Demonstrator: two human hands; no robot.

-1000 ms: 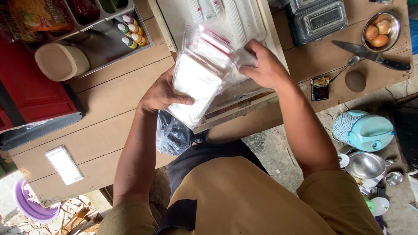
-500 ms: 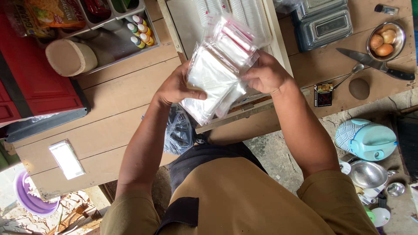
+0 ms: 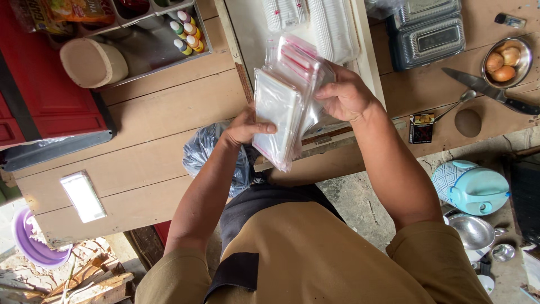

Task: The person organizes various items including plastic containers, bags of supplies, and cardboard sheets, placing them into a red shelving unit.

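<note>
Head view: both hands' fingers (image 3: 264,128) clench a stack of clear plastic bags (image 3: 281,107), left hand (image 3: 243,128) below, right hand (image 3: 343,95) above.

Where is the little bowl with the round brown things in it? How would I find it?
Look along the brown wooden counter to its far right end, above the long knife. There sits a small shiny metal bowl holding three round tan-brown things. It is the only bowl up on the counter; the other metal bowls sit down on the floor.

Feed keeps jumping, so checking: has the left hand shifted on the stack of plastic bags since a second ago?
Yes. The left hand slid down the stack of clear plastic bags, toward its lower end; the right hand grips the upper part.
</note>
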